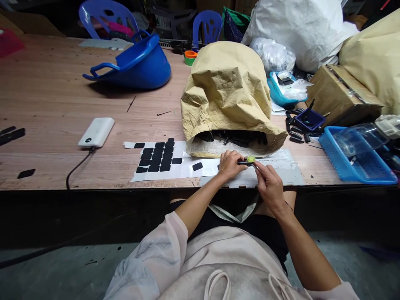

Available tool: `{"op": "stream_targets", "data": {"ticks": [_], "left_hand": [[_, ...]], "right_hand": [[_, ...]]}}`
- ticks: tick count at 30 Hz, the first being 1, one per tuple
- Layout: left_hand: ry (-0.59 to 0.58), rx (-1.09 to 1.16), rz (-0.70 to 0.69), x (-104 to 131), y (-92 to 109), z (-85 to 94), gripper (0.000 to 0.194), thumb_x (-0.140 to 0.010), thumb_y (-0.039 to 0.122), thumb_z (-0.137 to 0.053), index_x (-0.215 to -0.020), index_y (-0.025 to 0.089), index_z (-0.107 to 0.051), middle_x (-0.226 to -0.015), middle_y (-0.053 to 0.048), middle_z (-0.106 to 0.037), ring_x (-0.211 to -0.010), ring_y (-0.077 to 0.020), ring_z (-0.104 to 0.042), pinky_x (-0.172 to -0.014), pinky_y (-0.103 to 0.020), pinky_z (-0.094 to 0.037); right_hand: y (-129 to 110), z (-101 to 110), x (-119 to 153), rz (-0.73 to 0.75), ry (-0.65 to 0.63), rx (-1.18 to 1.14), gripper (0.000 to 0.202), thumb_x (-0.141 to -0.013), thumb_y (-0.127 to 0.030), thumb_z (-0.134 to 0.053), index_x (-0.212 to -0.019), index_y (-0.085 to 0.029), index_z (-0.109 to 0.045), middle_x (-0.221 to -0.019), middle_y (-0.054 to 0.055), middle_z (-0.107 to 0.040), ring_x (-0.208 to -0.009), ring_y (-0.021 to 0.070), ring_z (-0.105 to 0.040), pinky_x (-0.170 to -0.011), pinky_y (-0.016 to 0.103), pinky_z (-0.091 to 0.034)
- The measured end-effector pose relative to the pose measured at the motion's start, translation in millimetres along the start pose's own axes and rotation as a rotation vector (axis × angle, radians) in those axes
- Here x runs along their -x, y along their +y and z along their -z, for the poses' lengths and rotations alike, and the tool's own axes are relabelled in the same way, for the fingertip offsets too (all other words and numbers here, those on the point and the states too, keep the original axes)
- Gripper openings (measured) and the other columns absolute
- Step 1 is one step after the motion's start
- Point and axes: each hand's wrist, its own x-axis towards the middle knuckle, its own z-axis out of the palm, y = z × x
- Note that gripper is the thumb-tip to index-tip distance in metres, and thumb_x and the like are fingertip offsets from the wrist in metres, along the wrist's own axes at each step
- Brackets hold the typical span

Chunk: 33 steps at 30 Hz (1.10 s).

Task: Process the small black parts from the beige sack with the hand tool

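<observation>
My left hand (230,165) is closed on a small black piece (243,163) that points to the right. My right hand (270,185) pinches a thin, metallic-looking tool (255,166) whose tip meets the black piece; its exact kind is too small to tell. A yellow-green round bit (251,158) shows just above where the two meet. Behind both hands lies a tan sack (231,87), its mouth facing me with black parts (240,137) inside. To the left, rows of black rounded pads (156,156) lie on a white sheet (181,171).
A white power bank (97,132) with a black cable sits at left, a blue basin (143,66) tilted behind it. On the right are a blue basket (359,162), a small purple tray (309,120), loose black parts and a cardboard box (340,89). The table's front edge is close.
</observation>
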Motion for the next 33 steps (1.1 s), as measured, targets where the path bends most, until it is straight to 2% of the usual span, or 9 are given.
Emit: {"op": "stream_targets", "data": {"ticks": [5,10,14,19,23,25,27,29,33], "left_hand": [[0.003,0.009,-0.001,0,0,-0.9,0.016,-0.082,0.032,-0.087,-0.093,0.027,-0.078,-0.107,-0.001,-0.074,-0.113,-0.0261,-0.057,-0.103,-0.043,-0.042],[0.003,-0.014,-0.012,0,-1,-1.9,0.016,-0.081,0.031,-0.086,-0.094,0.025,-0.078,-0.102,-0.002,-0.073,-0.111,-0.0265,-0.056,-0.102,-0.043,-0.042],[-0.002,-0.022,-0.023,-1,-1,-1.3,0.015,-0.082,0.03,-0.086,-0.093,0.025,-0.078,-0.098,-0.003,-0.072,-0.109,-0.027,-0.057,-0.101,-0.043,-0.043],[0.03,-0.065,-0.079,0,-2,0.6,0.014,-0.085,0.031,-0.083,-0.095,0.024,-0.077,-0.098,-0.004,-0.072,-0.108,-0.0281,-0.058,-0.099,-0.044,-0.044],[0.126,-0.047,-0.416,37,-3,-10.0,0.023,-0.099,0.04,-0.067,-0.106,0.02,-0.076,-0.104,-0.009,-0.073,-0.102,-0.0263,-0.062,-0.094,-0.043,-0.048],[0.054,-0.002,-0.67,67,-9,-24.9,0.034,-0.105,0.047,-0.055,-0.112,0.019,-0.075,-0.105,-0.011,-0.073,-0.097,-0.0242,-0.065,-0.089,-0.04,-0.051],[-0.103,0.024,-0.795,95,-22,-45.3,0.041,-0.107,0.05,-0.049,-0.117,0.02,-0.074,-0.106,-0.012,-0.075,-0.094,-0.0225,-0.068,-0.084,-0.036,-0.053],[-0.259,-0.002,-0.648,114,-41,-67.4,0.04,-0.108,0.048,-0.047,-0.121,0.021,-0.074,-0.111,-0.011,-0.076,-0.096,-0.0212,-0.072,-0.084,-0.033,-0.056],[-0.452,-0.085,-0.066,119,-76,-96.3,0.043,-0.103,0.035,-0.055,-0.144,0.028,-0.065,-0.145,-0.008,-0.068,-0.128,-0.0242,-0.067,-0.108,-0.035,-0.055]], "right_hand": [[13,1,-8,0.025,0.002,0.036,0.038,-0.106,-0.036,-0.048,-0.135,-0.027,-0.071,-0.095,0.007,-0.069,-0.086,0.0221,-0.066,-0.081,0.035,-0.053],[62,11,-35,-0.028,0.095,0.253,0.032,-0.102,-0.039,-0.052,-0.118,-0.026,-0.077,-0.095,0.007,-0.068,-0.088,0.0221,-0.062,-0.078,0.034,-0.048],[96,8,-47,0.005,0.042,0.405,0.028,-0.1,-0.036,-0.054,-0.106,-0.024,-0.079,-0.091,0.008,-0.066,-0.087,0.0237,-0.056,-0.078,0.035,-0.042],[105,-1,-44,0.026,0.038,0.477,0.03,-0.101,-0.036,-0.053,-0.111,-0.022,-0.078,-0.094,0.009,-0.065,-0.089,0.0244,-0.052,-0.078,0.036,-0.038],[102,-2,-41,0.023,0.034,0.483,0.03,-0.101,-0.036,-0.052,-0.114,-0.023,-0.076,-0.094,0.009,-0.064,-0.089,0.0246,-0.051,-0.078,0.036,-0.036],[101,-2,-41,0.019,0.032,0.491,0.03,-0.101,-0.036,-0.052,-0.113,-0.023,-0.076,-0.094,0.009,-0.064,-0.089,0.0247,-0.05,-0.077,0.036,-0.035],[100,-3,-42,0.016,0.026,0.498,0.03,-0.102,-0.035,-0.051,-0.112,-0.023,-0.075,-0.094,0.009,-0.063,-0.09,0.0249,-0.049,-0.077,0.036,-0.034],[98,-3,-42,0.013,0.018,0.503,0.029,-0.102,-0.035,-0.051,-0.112,-0.023,-0.075,-0.094,0.009,-0.063,-0.09,0.025,-0.049,-0.076,0.036,-0.033],[96,-3,-41,0.011,0.016,0.515,0.028,-0.102,-0.034,-0.051,-0.112,-0.023,-0.075,-0.095,0.009,-0.063,-0.09,0.0248,-0.049,-0.076,0.036,-0.033]]}}
